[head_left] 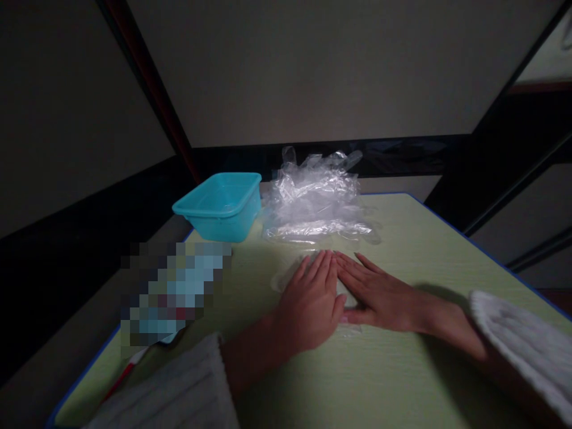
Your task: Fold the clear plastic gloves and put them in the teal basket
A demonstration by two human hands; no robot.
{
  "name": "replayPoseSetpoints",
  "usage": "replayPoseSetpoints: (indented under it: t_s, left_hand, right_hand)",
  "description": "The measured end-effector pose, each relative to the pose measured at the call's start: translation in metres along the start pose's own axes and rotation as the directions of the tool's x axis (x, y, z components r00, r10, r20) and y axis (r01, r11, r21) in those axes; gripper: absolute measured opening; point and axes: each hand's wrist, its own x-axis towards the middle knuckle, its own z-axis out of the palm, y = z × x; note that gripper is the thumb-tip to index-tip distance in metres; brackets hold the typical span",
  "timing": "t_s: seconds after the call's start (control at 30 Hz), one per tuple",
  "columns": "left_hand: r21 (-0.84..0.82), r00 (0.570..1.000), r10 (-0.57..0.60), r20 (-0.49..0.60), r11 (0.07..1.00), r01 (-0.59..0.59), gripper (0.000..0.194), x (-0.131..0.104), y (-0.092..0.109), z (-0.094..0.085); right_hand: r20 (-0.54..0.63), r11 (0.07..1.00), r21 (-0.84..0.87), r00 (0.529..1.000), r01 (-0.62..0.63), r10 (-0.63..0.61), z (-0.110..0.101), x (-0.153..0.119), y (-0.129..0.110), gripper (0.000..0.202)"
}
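Both of my hands lie flat on a thin clear plastic piece [283, 277] on the light green table [277, 381]. My left hand [313, 301] covers much of it, fingers stretched forward. My right hand [378, 292] rests beside it with its fingers extended, its fingertips meeting those of the left. Part of the plastic shows between the hands and past the left fingers; the rest is hidden under them. Beyond the hands is a heap of clear plastic gloves [317, 196].
A turquoise plastic basin [214, 208] stands at the back left, beside the heap. Nearer on the left lies a blurred-out light blue item [192, 286], with a red and white stick [123, 378] by it. A wall rises behind the table.
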Motion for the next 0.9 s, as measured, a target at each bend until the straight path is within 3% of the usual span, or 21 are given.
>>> replayPoseSetpoints:
  t_s: [0.2, 0.33, 0.63, 0.9]
  left_hand:
    - [-0.030, 0.997, -0.079, 0.015, 0.996, 0.079, 0.068, 0.008, -0.003, 0.013]
    - [-0.043, 0.993, -0.114, 0.000, 0.993, 0.114, 0.070, 0.006, -0.005, 0.015]
    - [0.000, 0.978, -0.200, -0.053, 0.980, 0.200, 0.068, 0.000, -0.013, 0.018]
    - [0.042, 0.962, -0.271, -0.024, 0.961, 0.272, 0.067, -0.006, -0.026, 0.011]
  right_hand:
    - [0.027, 1.000, 0.013, 0.999, -0.026, 0.026, -0.002, 0.000, -0.002, 0.093]
    - [-0.001, 1.000, 0.025, 1.000, -0.018, 0.018, -0.002, 0.000, -0.002, 0.092]
    - [0.079, 0.997, -0.007, 0.994, -0.073, 0.073, -0.006, 0.001, -0.006, 0.098]
    - [-0.044, 1.000, 0.024, 0.999, 0.002, -0.001, 0.003, 0.000, 0.002, 0.091]
